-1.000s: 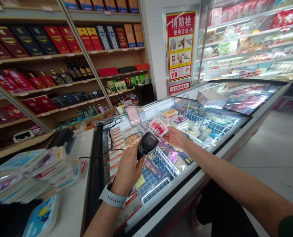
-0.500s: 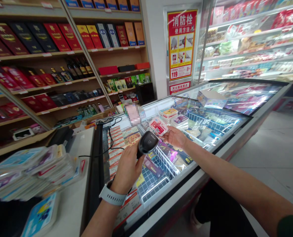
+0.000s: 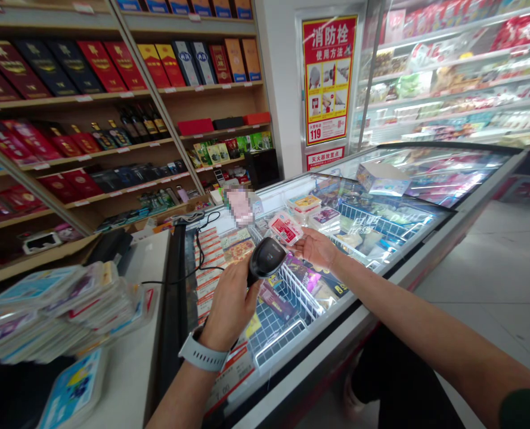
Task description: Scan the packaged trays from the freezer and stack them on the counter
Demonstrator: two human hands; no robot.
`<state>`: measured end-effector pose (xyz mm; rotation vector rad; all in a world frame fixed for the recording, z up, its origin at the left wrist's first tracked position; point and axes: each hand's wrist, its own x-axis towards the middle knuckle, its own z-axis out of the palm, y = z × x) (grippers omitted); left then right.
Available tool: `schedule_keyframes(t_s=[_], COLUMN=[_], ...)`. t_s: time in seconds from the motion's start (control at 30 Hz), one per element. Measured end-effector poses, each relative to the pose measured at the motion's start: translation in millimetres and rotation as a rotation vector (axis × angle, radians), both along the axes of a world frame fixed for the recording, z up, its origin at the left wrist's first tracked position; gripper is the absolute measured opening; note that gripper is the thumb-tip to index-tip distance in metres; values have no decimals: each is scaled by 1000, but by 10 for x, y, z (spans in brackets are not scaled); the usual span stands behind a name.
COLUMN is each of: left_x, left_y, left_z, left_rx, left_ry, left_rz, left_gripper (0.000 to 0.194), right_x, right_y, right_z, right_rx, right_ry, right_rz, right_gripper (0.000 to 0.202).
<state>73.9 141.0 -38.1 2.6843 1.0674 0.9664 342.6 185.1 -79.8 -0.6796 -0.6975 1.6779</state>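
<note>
A black barcode scanner (image 3: pixel 268 257) is gripped in my left hand (image 3: pixel 231 301), its cord trailing to the left and a pale watch on my wrist. My right hand (image 3: pixel 316 247) pinches the edge of a small clear package with a red and white label (image 3: pixel 285 228), held just beyond the scanner's head. Both hands are over the open part of a chest freezer (image 3: pixel 367 310). Below them sit white wire baskets (image 3: pixel 273 351) with packaged goods. Flat tubs with white and red labels (image 3: pixel 326 219) are stacked behind my right hand.
On the counter (image 3: pixel 143 322) at left stands a pile of flat plastic tubs (image 3: pixel 59 304), with a blue-labelled tub (image 3: pixel 74 387) in front. Shelves of boxes (image 3: pixel 99 62) rise behind. An open carton (image 3: pixel 383 179) rests on the freezer's glass. Refrigerated shelves (image 3: pixel 461 77) are at the back right.
Almost nothing differs. Both hands, the scanner and the red-labelled package stay in nearly the same place.
</note>
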Motion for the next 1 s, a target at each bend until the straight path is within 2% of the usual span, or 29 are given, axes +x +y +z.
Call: schedule_keyframes(t_s=[0.6, 0.83, 1.0], left_x=[25, 45, 27], left_y=[6, -93, -137], left_z=[-27, 67, 127], left_rx=[-3, -49, -58], left_ry=[-15, -25, 17], left_rz=[7, 62, 106], left_gripper=[48, 48, 40], right_x=[-22, -26, 59], right_y=[-40, -104, -64], right_z=[24, 68, 110], right_rx=[6, 96, 168], right_ry=[-35, -146, -273], right_rz=[-26, -48, -166], right_gripper=[34, 27, 31])
